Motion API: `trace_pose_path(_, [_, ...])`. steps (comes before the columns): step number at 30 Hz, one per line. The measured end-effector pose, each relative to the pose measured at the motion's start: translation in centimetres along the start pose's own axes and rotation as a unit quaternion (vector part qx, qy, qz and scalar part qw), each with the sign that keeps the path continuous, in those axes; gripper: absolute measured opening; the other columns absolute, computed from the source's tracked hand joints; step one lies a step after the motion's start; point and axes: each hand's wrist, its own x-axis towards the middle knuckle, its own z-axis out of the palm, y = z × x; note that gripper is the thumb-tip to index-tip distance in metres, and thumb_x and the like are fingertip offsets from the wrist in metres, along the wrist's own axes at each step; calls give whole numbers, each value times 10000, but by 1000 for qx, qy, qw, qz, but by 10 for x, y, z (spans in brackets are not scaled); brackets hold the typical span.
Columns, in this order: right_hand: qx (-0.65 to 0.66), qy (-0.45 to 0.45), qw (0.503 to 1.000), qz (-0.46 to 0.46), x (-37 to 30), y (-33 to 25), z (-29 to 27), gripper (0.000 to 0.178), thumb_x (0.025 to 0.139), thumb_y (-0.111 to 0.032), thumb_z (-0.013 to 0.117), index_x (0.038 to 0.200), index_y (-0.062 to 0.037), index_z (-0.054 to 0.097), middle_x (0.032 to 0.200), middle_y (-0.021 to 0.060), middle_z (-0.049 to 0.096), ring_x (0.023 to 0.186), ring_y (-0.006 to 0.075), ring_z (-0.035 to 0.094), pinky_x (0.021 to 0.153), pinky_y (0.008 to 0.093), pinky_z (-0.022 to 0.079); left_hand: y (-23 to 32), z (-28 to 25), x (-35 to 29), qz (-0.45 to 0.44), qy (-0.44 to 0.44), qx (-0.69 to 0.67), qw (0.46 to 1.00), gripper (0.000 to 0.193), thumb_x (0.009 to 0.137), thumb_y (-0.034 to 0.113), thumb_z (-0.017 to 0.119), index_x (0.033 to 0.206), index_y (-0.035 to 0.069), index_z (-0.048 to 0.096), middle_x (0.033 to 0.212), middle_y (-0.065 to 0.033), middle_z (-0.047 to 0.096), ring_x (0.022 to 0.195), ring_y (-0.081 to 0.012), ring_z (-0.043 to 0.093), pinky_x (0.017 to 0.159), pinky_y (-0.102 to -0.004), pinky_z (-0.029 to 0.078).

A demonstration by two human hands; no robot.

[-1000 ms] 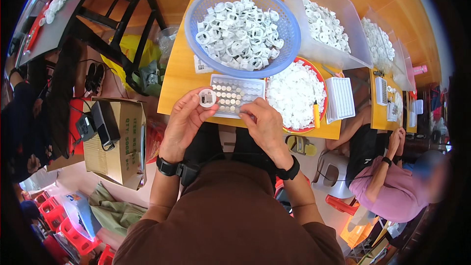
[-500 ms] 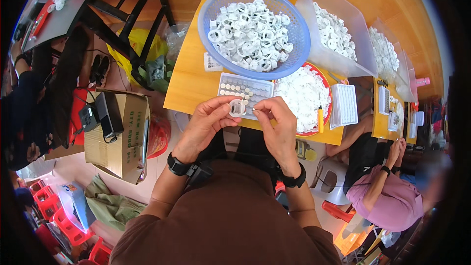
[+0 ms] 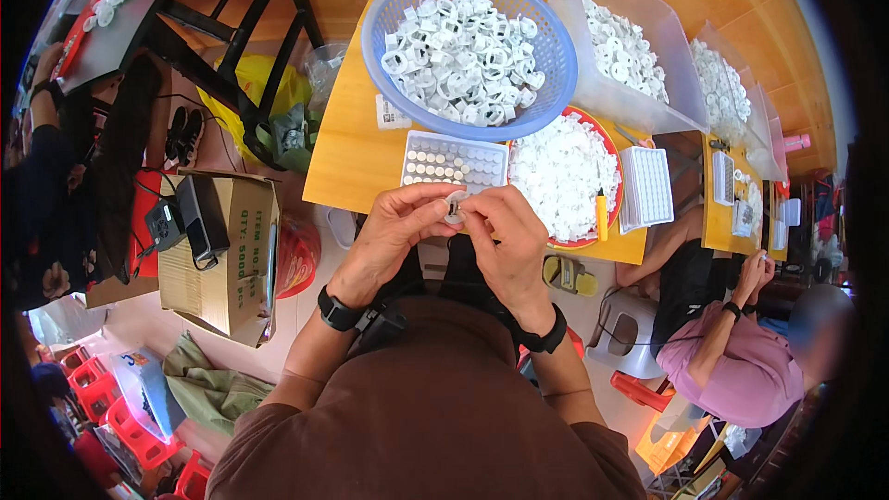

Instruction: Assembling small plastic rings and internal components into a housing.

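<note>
My left hand [image 3: 384, 236] pinches a small ring-shaped, translucent white plastic part [image 3: 454, 208] between thumb and fingers, just off the table's front edge. The fingertips of my right hand [image 3: 514, 250] are closed against the part's right side; anything between them is hidden. Right behind my hands lies a pale tray [image 3: 443, 143] with rows of round cells, several holding small cream discs [image 3: 428, 169]. Beyond it a blue mesh basket [image 3: 378, 69] is heaped with similar white plastic parts [image 3: 463, 56].
A red-rimmed round tray [image 3: 615, 150] of small white pieces holds a yellow-handled tool [image 3: 602, 218]. Stacked white trays [image 3: 650, 187] stand to its right. Clear bins [image 3: 685, 111] of white parts stand behind. A co-worker [image 3: 732, 370] sits at right; a cardboard box [image 3: 208, 287] is at left.
My right hand has moved left to the plastic part, and the small pale piece seen in its fingertips is now hidden. The part has turned to a narrower side view.
</note>
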Motion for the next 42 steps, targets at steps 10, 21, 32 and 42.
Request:
trace_pose_path(10, [24,-14,999,19,0,-1,-5,138,712,54,634,832,-4,600,752,101,534,638,239,550,546,324,435,0,4,-2,-6,1,7,1000,260,870,112,565,1096,-16,579,1027,-98,609,867,-146,610,735,-274,534])
trace_pose_path(21, [62,-36,996,61,7,-4,-16,191,758,35,595,939,-13,632,767,93,554,611,184,550,529,294,427,-3,-11,-3,8,3,-29,1000,282,885,128,545,1132,-8,562,1007,-104,618,850,-159,625,755,-260,530])
trace_pose_path(32, [-79,0,989,126,14,43,5,114,727,-45,646,840,-29,633,727,87,549,587,229,567,542,317,433,0,-21,-5,41,18,-24,999,324,894,164,528,1158,-24,531,1038,-177,609,878,-197,630,771,-270,533])
trace_pose_path(42, [-150,-36,984,93,24,47,22,84,736,-75,630,818,-64,641,774,75,556,688,287,579,590,373,450,3,-20,-6,45,24,-48,998,281,891,118,529,1132,-26,554,1033,-116,607,843,-185,633,764,-265,534])
